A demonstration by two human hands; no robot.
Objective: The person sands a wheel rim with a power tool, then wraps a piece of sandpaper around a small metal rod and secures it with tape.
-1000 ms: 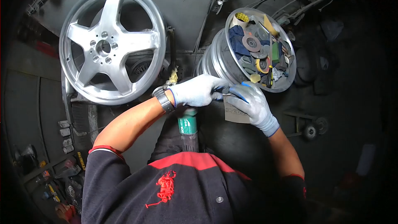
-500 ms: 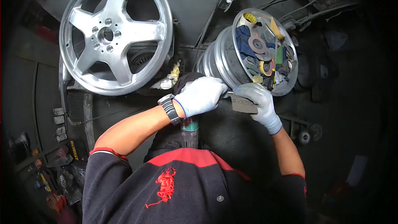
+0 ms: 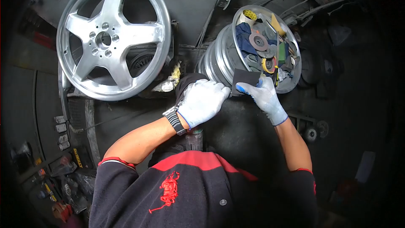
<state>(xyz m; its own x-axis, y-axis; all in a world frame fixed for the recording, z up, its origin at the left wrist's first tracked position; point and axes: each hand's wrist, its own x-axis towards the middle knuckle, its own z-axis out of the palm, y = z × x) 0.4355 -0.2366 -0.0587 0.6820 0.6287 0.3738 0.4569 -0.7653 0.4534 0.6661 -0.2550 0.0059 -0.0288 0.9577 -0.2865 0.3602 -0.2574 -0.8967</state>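
My left hand (image 3: 204, 103), in a white knit glove, is curled closed in front of my chest. A green-and-dark power tool (image 3: 194, 138) runs under that wrist; its front end is hidden beneath the fist, which seems wrapped around it. Just to the right, my right hand (image 3: 265, 95), gloved with a blue patch at the thumb tip, pinches a dark square of sandpaper (image 3: 245, 77). The sandpaper stands in front of the near side of a wheel rim, its plain dark face showing. A small gap separates the two hands.
A bare metal five-spoke wheel (image 3: 145, 33) stands at upper left. On the right, a tilted wheel rim (image 3: 219, 59) holds rags, abrasive discs (image 3: 258, 41) and tape rolls (image 3: 249, 15). Yellow-white crumpled packaging (image 3: 171, 81) lies between them. Cables (image 3: 211, 21) run behind.
My right hand has turned and risen slightly; the sandpaper's printed side has given way to its dark face. My left fist has rolled, knuckles up, and covers more of the tool.
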